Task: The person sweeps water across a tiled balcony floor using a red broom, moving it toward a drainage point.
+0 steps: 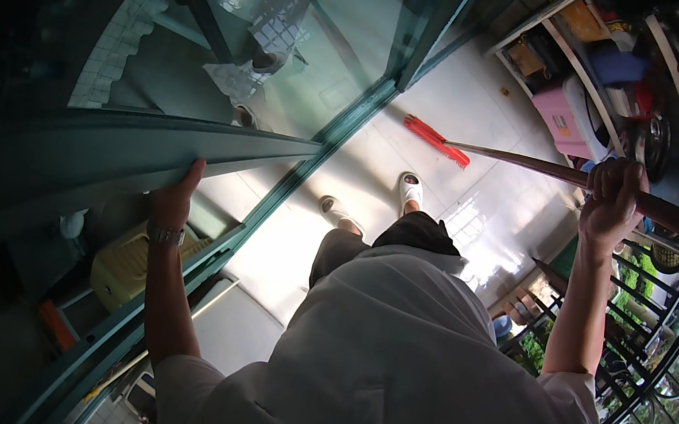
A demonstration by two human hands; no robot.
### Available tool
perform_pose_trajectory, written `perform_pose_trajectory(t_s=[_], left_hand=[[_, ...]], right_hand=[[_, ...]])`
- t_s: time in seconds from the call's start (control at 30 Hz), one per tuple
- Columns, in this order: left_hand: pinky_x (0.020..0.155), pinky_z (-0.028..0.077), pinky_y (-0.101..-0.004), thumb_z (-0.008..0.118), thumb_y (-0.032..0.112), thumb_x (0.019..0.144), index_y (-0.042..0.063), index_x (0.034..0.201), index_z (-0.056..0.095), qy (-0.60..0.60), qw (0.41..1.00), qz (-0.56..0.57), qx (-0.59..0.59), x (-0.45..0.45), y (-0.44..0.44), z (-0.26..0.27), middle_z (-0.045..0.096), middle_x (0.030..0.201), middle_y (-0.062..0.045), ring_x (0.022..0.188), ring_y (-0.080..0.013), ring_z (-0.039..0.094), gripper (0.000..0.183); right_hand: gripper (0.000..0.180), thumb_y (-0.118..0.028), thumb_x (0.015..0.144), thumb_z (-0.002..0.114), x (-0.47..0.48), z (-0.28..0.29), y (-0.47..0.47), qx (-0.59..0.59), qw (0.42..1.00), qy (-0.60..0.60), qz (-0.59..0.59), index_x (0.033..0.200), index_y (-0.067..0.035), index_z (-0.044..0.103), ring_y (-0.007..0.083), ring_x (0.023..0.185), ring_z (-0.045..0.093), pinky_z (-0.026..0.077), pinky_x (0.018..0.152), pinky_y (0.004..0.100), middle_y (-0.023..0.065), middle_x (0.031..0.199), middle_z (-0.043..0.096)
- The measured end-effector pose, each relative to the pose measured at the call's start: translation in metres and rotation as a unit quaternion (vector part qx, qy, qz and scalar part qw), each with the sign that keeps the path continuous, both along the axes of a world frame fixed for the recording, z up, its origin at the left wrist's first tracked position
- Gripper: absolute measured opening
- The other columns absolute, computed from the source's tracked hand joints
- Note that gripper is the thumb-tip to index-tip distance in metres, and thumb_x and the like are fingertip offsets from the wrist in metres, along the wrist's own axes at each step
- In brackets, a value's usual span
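Observation:
My right hand (612, 200) is closed around the long pole of a broom, raised at the right. The red broom head (436, 140) with its red bristles is low by the tiled floor, ahead of my feet; whether it touches the tiles I cannot tell. My left hand (174, 201), with a metal-band watch on its wrist, rests against the edge of a green-framed sliding glass door (223, 142). Its thumb lies on the frame and its fingers are hidden behind it, so their hold is unclear.
A green door track (290, 187) crosses the floor beside my white slippers (411, 189). Shelves (593, 86) with a pink plastic box (570, 119) stand at upper right. Black window bars (648, 297) are at right. A yellow case (125, 264) stands at lower left.

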State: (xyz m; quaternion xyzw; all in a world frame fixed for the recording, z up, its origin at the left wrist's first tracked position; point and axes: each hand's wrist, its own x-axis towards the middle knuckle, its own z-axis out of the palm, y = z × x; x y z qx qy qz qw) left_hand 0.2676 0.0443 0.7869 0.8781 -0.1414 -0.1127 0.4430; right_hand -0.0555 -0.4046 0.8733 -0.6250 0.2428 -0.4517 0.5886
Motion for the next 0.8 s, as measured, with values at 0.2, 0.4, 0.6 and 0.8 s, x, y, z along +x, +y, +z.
perform_pose_trajectory(t_s=[0.2, 0.4, 0.6, 0.8], left_hand=[[0.093, 0.046, -0.0353, 0.073, 0.039, 0.081, -0.007, 0.115, 0.059, 0.058, 0.996, 0.039, 0.060, -0.011, 0.043, 0.009, 0.064, 0.114, -0.015, 0.104, -0.0239, 0.060, 0.058], [0.099, 0.041, -0.0349, 0.073, 0.027, 0.084, -0.007, 0.127, 0.051, 0.083, 0.993, 0.063, 0.060, -0.012, 0.095, 0.004, 0.054, 0.128, -0.015, 0.116, -0.0239, 0.052, 0.058], [0.100, 0.041, -0.0341, 0.074, 0.026, 0.083, -0.006, 0.127, 0.052, 0.069, 0.995, 0.057, 0.042, -0.011, 0.110, 0.000, 0.055, 0.127, -0.015, 0.115, -0.0232, 0.053, 0.059], [0.098, 0.043, -0.0354, 0.076, 0.026, 0.081, -0.006, 0.123, 0.053, 0.054, 0.996, 0.059, 0.036, -0.017, 0.097, 0.012, 0.057, 0.122, -0.015, 0.111, -0.0235, 0.055, 0.057]], right_hand=[[0.033, -0.018, 0.098, 0.047, 0.000, -0.010, 0.003, 0.010, 1.000, -0.023, -0.013, 0.067, -0.010, 0.038, 0.0065, 0.044, 0.025, 0.023, 0.043, 0.0245, -0.0020, 0.055, 0.033], [0.033, -0.017, 0.098, 0.048, 0.003, -0.014, 0.004, 0.011, 1.000, -0.020, -0.010, 0.068, -0.010, 0.039, 0.0058, 0.044, 0.025, 0.023, 0.043, 0.0241, -0.0025, 0.055, 0.034], [0.030, -0.018, 0.098, 0.048, 0.017, -0.022, 0.012, 0.015, 1.000, -0.008, 0.001, 0.070, -0.009, 0.042, 0.0063, 0.045, 0.028, 0.025, 0.044, 0.0242, -0.0016, 0.056, 0.037], [0.032, -0.020, 0.098, 0.048, 0.017, -0.026, 0.020, 0.025, 1.000, -0.010, 0.001, 0.070, -0.008, 0.041, 0.0072, 0.046, 0.028, 0.024, 0.044, 0.0246, -0.0010, 0.056, 0.037]])
